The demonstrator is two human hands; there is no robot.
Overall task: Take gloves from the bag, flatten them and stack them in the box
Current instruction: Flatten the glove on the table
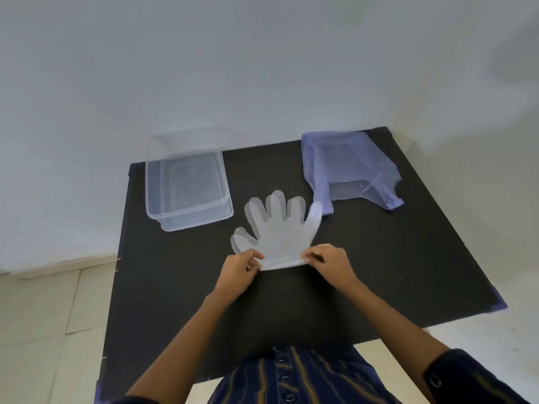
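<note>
A clear plastic glove (277, 231) lies spread on the black table (379, 258), its fingers pointing away from me. My left hand (237, 271) pinches the left corner of the glove's cuff. My right hand (329, 263) pinches the right corner of the same cuff. A clear plastic box (186, 182) stands open at the back left of the table. At the back right lies a pale purple bag (350, 167), its mouth facing me; the glove's little finger overlaps its near corner.
The table stands against a white wall, with tiled floor (38, 316) to its left. My striped shirt (291, 377) shows at the table's near edge.
</note>
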